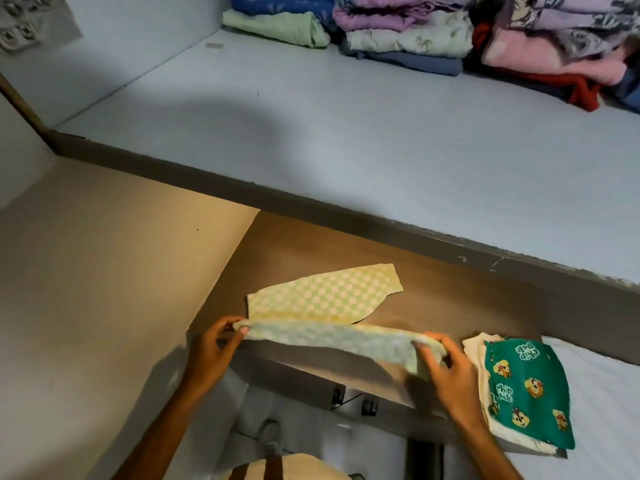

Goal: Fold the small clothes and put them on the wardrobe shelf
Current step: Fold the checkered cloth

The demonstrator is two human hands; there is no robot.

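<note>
A small green-and-white checked garment [322, 299] lies on the brown lower shelf [450, 306], its near half lifted and folded over. My left hand [211, 351] pinches the left end of that fold. My right hand [446, 368] grips its right end. A folded green cartoon-print piece [526, 389] rests on a cream one just right of my right hand. Above, on the pale wardrobe shelf [346, 133], folded clothes [415, 32] are stacked at the back.
The shelf's grey front edge [311, 202] runs diagonally across the view. A beige side panel [104, 271] stands on the left. A pale surface [606, 393] lies at the right. Below, the floor and a foot [273, 438] show.
</note>
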